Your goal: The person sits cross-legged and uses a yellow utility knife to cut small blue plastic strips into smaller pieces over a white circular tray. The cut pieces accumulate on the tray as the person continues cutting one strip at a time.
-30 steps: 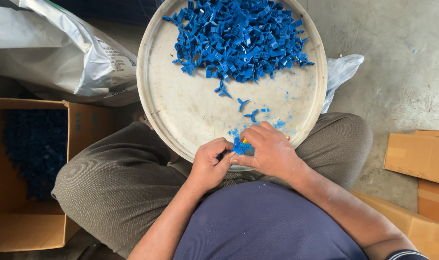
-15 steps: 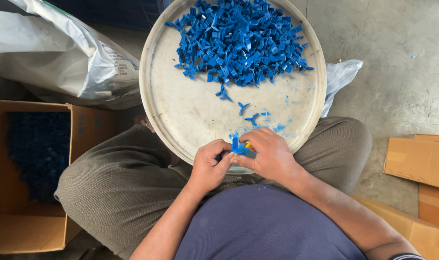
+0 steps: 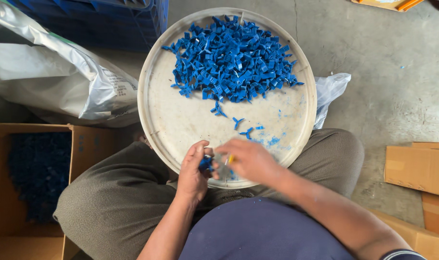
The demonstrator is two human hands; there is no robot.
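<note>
Concrete floor, round tray (image 3: 154, 103) on lap — left hand (image 3: 194, 171) curled around blue piece (image 3: 205, 165).

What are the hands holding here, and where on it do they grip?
The left hand pinches a small blue plastic piece between its fingertips. The blurred right hand shows a small yellow thing; its grip cannot be told.

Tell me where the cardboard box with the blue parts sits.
In the head view, the box sits on the floor at lower left, beside the person's left knee and just below the silver bag.
</note>
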